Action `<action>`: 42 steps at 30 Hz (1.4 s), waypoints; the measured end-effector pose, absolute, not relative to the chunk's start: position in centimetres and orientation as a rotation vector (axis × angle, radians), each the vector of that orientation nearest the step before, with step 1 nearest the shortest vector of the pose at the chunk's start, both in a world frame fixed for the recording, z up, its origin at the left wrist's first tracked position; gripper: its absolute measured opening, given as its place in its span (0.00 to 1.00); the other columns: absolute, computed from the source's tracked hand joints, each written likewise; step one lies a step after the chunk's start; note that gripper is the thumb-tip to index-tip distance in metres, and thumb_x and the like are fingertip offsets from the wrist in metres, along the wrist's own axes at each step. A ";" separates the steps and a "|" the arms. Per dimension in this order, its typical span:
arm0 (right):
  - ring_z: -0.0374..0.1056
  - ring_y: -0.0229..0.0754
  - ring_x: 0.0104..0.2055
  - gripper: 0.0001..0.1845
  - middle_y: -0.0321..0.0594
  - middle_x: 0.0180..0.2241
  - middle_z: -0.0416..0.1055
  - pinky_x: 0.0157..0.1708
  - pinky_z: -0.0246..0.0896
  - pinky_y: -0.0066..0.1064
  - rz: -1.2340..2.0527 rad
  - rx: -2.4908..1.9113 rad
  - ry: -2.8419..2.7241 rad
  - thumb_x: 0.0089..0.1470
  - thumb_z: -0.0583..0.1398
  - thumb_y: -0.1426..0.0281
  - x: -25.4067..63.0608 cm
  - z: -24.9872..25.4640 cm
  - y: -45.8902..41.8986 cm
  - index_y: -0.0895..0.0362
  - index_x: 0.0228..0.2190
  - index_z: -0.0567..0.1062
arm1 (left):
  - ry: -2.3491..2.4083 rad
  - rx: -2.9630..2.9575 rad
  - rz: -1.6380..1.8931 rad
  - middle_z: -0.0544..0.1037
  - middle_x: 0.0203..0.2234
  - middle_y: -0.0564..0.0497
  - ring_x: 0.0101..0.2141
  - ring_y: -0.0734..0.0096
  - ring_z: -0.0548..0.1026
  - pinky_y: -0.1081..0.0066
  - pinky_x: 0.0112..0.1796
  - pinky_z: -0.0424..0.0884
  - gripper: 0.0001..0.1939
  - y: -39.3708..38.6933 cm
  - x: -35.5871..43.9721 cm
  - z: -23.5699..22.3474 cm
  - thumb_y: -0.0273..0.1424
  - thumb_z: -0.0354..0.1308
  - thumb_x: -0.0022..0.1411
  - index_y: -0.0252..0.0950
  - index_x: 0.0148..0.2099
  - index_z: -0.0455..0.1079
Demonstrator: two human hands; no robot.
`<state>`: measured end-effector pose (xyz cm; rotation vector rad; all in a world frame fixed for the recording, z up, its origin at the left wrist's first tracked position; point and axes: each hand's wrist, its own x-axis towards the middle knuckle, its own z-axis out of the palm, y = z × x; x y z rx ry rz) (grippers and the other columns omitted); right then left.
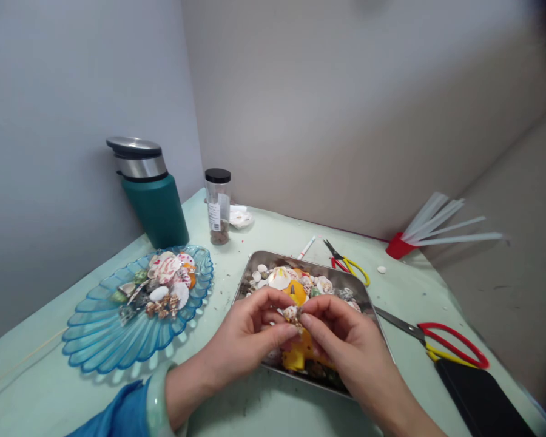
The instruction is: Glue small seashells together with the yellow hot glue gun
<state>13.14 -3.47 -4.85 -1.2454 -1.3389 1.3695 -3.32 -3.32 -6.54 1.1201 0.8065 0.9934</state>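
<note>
Between the fingertips of both hands is a small brown-and-white spiral seashell (292, 313). My left hand (255, 325) pinches it from the left, thumb below and fingers above. From the right, the thumb and forefinger of my right hand (352, 337) close on its other side. Both hands are over a metal tray (375, 306) filled with shells of several kinds. A yellow object (295, 359) lies among them, partly hidden by my fingers. On the left, a blue scalloped plate (131, 349) carries a heap of shells (166, 285).
A teal flask (157, 209) and a clear jar with a black lid (218, 206) stand behind. Small scissors (346, 264), a white pen (307, 247), and a red cup (399, 246) with translucent sticks are beyond the tray. Large scissors (437, 343) and a black object (480, 397) lie right.
</note>
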 end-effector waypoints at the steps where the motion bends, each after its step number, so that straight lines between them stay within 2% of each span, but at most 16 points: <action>1: 0.59 0.31 0.21 0.09 0.29 0.22 0.65 0.20 0.55 0.21 1.367 -1.246 -1.339 0.50 0.63 0.64 13.1 -4.9 -3.5 0.56 0.28 0.72 | 0.793 1.108 0.998 0.75 0.23 0.54 0.26 0.74 0.73 0.74 0.29 0.68 0.16 -3.3 -3.3 -6.6 0.33 0.64 0.53 0.34 0.41 0.64; 6: 0.61 0.33 0.23 0.10 0.31 0.23 0.67 0.22 0.57 0.22 1.313 -1.269 -1.371 0.50 0.63 0.62 13.1 -5.0 -3.5 0.56 0.28 0.72 | 0.802 1.106 0.992 0.76 0.23 0.53 0.27 0.73 0.74 0.73 0.31 0.69 0.16 -3.1 -3.4 -6.6 0.36 0.64 0.55 0.34 0.42 0.65; 10: 0.57 0.31 0.21 0.11 0.29 0.20 0.64 0.18 0.51 0.21 1.330 -1.281 -1.356 0.49 0.63 0.62 13.0 -4.7 -3.5 0.56 0.26 0.71 | 0.835 1.123 1.002 0.76 0.26 0.52 0.27 0.72 0.75 0.72 0.31 0.70 0.15 -3.1 -3.5 -6.4 0.38 0.61 0.57 0.34 0.42 0.67; 16: 0.56 0.29 0.18 0.12 0.27 0.18 0.62 0.17 0.49 0.19 1.409 -1.257 -1.301 0.48 0.64 0.61 12.9 -4.8 -3.4 0.56 0.26 0.70 | 0.800 1.064 1.001 0.76 0.25 0.53 0.27 0.75 0.73 0.75 0.30 0.68 0.17 -3.0 -3.3 -6.6 0.29 0.66 0.50 0.33 0.42 0.66; 22: 0.58 0.33 0.19 0.12 0.28 0.17 0.61 0.19 0.52 0.22 1.376 -1.287 -1.419 0.54 0.59 0.59 13.4 -4.9 -3.3 0.55 0.33 0.71 | 0.820 1.059 1.019 0.77 0.24 0.53 0.27 0.75 0.75 0.76 0.30 0.69 0.16 -3.0 -3.3 -6.5 0.28 0.66 0.51 0.33 0.41 0.65; 24: 0.62 0.36 0.23 0.11 0.31 0.21 0.66 0.22 0.57 0.25 1.244 -1.328 -1.608 0.57 0.56 0.60 14.3 -4.2 -3.1 0.54 0.36 0.72 | 0.831 1.052 1.044 0.77 0.23 0.54 0.27 0.74 0.76 0.75 0.31 0.70 0.16 -3.0 -3.3 -6.5 0.29 0.66 0.50 0.33 0.41 0.66; 25: 0.64 0.37 0.26 0.10 0.34 0.26 0.69 0.26 0.59 0.27 1.129 -1.356 -1.747 0.57 0.56 0.62 14.9 -3.7 -3.0 0.54 0.36 0.72 | 0.845 1.044 1.063 0.77 0.22 0.54 0.26 0.74 0.76 0.75 0.30 0.71 0.16 -2.9 -3.3 -6.6 0.29 0.66 0.50 0.33 0.40 0.66; 29: 0.67 0.44 0.35 0.03 0.37 0.32 0.73 0.34 0.59 0.33 0.645 -1.470 -2.397 0.53 0.59 0.69 16.9 -2.1 -3.1 0.52 0.32 0.72 | 0.926 1.030 1.147 0.75 0.18 0.57 0.22 0.77 0.74 0.77 0.27 0.70 0.15 -2.9 -3.1 -6.7 0.29 0.66 0.49 0.33 0.39 0.66; 32: 0.69 0.49 0.39 0.09 0.40 0.36 0.74 0.35 0.59 0.36 0.485 -1.576 -2.626 0.49 0.61 0.73 17.2 -2.6 -3.6 0.53 0.35 0.72 | 0.987 1.077 1.175 0.74 0.17 0.58 0.20 0.78 0.73 0.78 0.24 0.69 0.14 -2.9 -3.0 -6.5 0.28 0.65 0.49 0.32 0.38 0.67; 35: 0.70 0.52 0.39 0.13 0.44 0.37 0.75 0.36 0.60 0.37 0.461 -1.614 -2.700 0.48 0.60 0.73 16.6 -4.0 -3.9 0.55 0.39 0.70 | 1.035 1.121 1.201 0.73 0.17 0.58 0.21 0.77 0.73 0.77 0.25 0.69 0.14 -2.9 -3.1 -6.4 0.27 0.65 0.49 0.32 0.38 0.67; 38: 0.71 0.51 0.39 0.13 0.45 0.37 0.76 0.36 0.61 0.37 0.516 -1.577 -2.670 0.51 0.56 0.75 16.9 -4.2 -3.6 0.55 0.41 0.69 | 1.039 1.115 1.233 0.73 0.17 0.58 0.21 0.76 0.74 0.78 0.25 0.68 0.13 -2.6 -3.4 -6.5 0.28 0.65 0.49 0.33 0.37 0.67; 40: 0.71 0.49 0.40 0.15 0.44 0.39 0.75 0.38 0.61 0.36 0.630 -1.505 -2.562 0.56 0.54 0.72 17.9 -3.5 -3.1 0.54 0.46 0.67 | 1.042 1.094 1.250 0.73 0.17 0.58 0.20 0.77 0.74 0.78 0.23 0.67 0.14 -2.4 -3.6 -6.6 0.28 0.65 0.50 0.33 0.38 0.66; 42: 0.69 0.48 0.41 0.20 0.43 0.40 0.74 0.40 0.62 0.37 0.797 -1.503 -2.356 0.60 0.52 0.64 19.3 -2.6 -2.5 0.51 0.54 0.62 | 1.035 1.068 1.273 0.74 0.17 0.58 0.20 0.77 0.74 0.79 0.23 0.67 0.14 -2.2 -3.7 -6.7 0.28 0.66 0.50 0.33 0.38 0.66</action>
